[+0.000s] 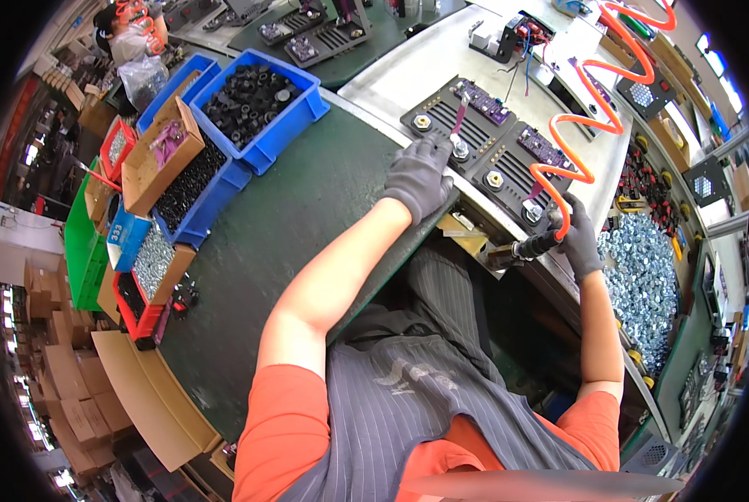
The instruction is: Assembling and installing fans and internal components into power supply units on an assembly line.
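Two dark slotted panels lie side by side on the light work surface, each with a purple circuit board and metal fittings. My left hand, in a grey glove, rests at the near edge of the left panel. Its fingers are curled together beside a metal fitting with a purple strip standing up from it; their tips are partly hidden. My gloved right hand is closed around a black air screwdriver, held low in front of the right panel. An orange coiled hose runs down to the tool.
Blue bins of black parts and small boxes of screws stand on the green table at left. A large heap of shiny metal hardware lies at right. A device with exposed wires sits behind the panels.
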A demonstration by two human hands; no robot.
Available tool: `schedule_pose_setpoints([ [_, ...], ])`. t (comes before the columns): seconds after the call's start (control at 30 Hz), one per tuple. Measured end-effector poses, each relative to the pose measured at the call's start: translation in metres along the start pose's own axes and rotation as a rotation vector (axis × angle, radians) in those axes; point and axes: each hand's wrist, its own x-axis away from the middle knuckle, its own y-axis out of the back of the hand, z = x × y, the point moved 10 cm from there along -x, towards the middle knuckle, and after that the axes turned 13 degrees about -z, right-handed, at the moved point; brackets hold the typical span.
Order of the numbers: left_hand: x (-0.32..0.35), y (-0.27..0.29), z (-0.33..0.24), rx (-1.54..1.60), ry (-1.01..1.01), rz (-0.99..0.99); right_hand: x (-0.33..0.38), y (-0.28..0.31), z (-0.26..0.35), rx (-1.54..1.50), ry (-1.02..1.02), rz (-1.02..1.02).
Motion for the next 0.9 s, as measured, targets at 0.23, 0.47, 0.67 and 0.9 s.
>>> schedule_pose_setpoints([
  [0.23,-0.021,-0.025,0.012,-0.025,-0.013,-0.021,-0.038,-0.036,0.005,-0.248,-0.035,-0.06],
  [0.47,0.033,-0.038,-0.017,-0.335,-0.062,0.17,-0.025,-0.04,0.002,-0.422,-0.087,-0.182],
  [0.67,0.03,-0.039,-0.017,-0.412,0.03,0.269,0.029,0.114,-0.047,0.111,0.189,-0.563],
  [0.9,0.033,-0.033,-0.024,-0.431,0.041,0.243,0.26,0.474,-0.141,1.384,-0.311,-1.051],
])
